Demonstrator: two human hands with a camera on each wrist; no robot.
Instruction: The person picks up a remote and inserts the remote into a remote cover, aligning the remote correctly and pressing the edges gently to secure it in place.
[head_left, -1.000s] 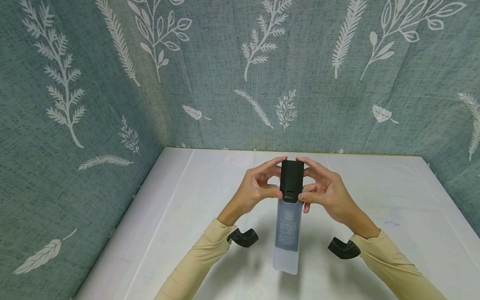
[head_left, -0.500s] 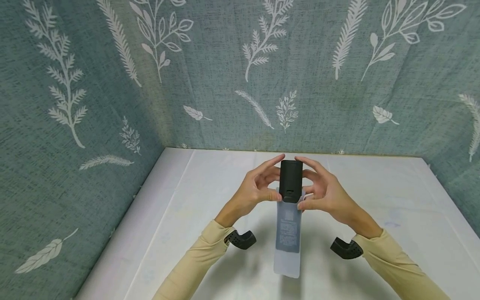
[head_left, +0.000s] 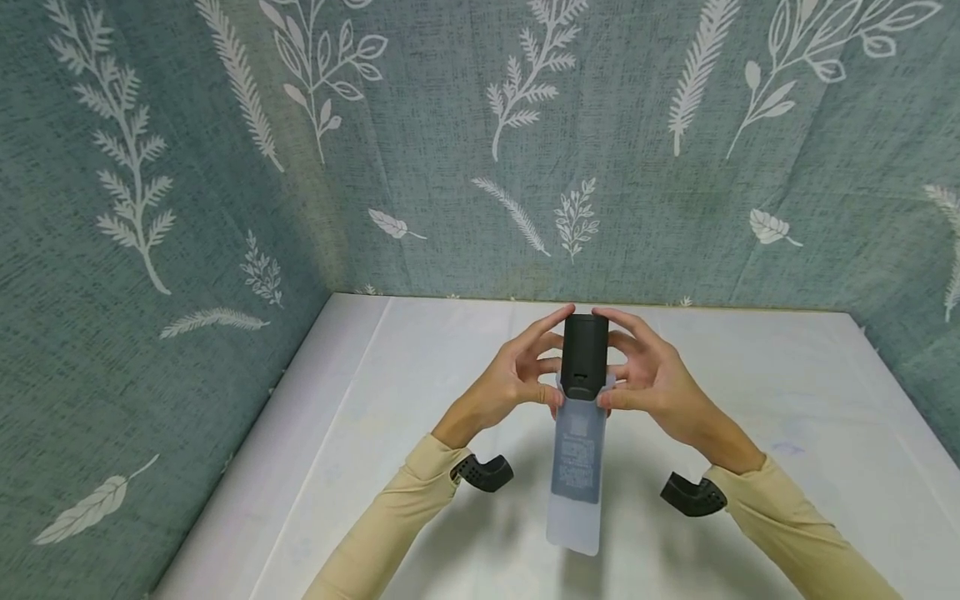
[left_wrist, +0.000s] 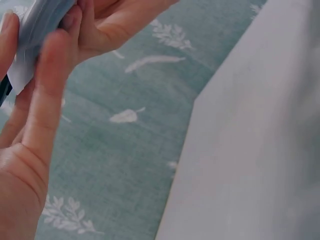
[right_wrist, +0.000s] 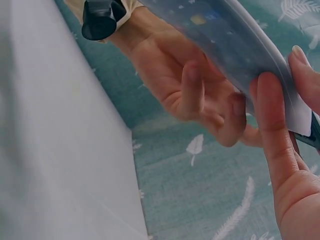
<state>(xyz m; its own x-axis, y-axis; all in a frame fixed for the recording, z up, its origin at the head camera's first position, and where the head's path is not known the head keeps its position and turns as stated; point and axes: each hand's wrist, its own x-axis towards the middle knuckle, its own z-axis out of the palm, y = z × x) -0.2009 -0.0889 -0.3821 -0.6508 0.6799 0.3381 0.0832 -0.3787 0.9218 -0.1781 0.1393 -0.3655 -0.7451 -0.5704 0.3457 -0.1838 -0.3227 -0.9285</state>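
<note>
- Nearest, beige shirt sleeves run up to a black curved piece at the left wrist and its twin at the right.
- The frosted plastic pouch hangs between the forearms, its lower end apart from both; a printed blue-grey area shows in it.
- The left hand and right hand pinch the pouch's opposite sides near its flared mouth, index fingers reaching along the black rectangular device.
- The step in hand looks like working device and pouch against each other; the next move probably calls for an even grip on both edges. How deep the device sits, I cannot tell.
- White surface leaves room either side; its far edge meets leaf-printed cloth.
</note>
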